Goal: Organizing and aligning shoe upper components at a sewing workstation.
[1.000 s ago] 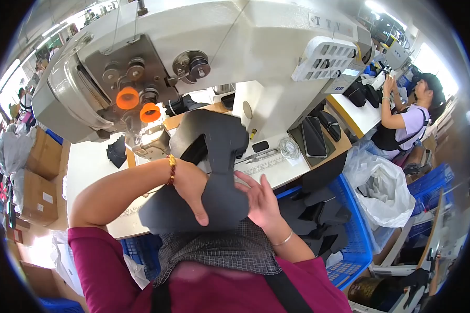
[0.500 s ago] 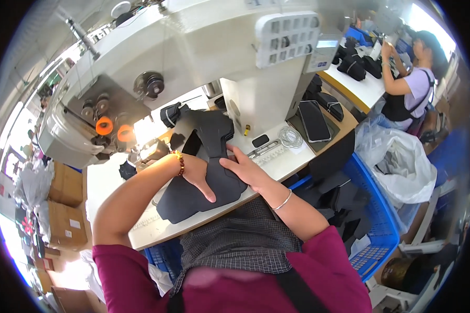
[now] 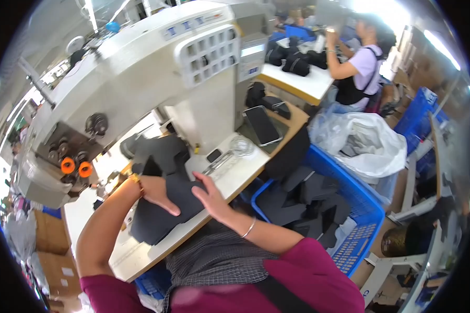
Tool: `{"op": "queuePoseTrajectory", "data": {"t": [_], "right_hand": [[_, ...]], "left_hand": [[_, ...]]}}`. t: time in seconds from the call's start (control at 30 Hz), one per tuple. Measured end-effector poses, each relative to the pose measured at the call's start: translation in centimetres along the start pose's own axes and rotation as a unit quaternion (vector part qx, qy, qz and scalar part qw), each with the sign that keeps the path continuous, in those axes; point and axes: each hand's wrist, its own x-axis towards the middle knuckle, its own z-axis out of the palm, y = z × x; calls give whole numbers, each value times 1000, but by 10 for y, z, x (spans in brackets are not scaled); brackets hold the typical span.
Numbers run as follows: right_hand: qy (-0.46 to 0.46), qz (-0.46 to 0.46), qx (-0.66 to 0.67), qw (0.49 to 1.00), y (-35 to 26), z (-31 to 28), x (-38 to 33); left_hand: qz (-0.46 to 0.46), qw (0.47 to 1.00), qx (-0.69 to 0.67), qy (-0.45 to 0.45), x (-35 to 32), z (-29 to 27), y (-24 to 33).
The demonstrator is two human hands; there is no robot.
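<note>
Over the smooth white counter (image 3: 235,175), we've got a matte black, angular sheet (image 3: 184,194) beneath our left hand (image 3: 157,192), thumb stretched across it; the fingers are hidden, so we can't tell their grip. Our right hand (image 3: 213,200) hangs spread by the sheet's right edge.

White table (image 3: 122,262) with coiled cord (image 3: 242,146)

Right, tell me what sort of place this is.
Probably a sewing workshop: a big white machine with orange cups, a blue plastic basket of flat dark pieces, and a person in lilac at a white table.
</note>
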Motion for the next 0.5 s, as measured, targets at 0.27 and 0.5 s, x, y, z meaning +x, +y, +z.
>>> {"op": "queuePoseTrajectory", "data": {"t": [0.27,0.5], "right_hand": [[37,-212,-87,973,0,24,-17],[61,-263,-159,950,2,4,-27]], "left_hand": [[57,990,-13,128,-27,17,-2],[37,988,62,135,-13,3,24]]}}
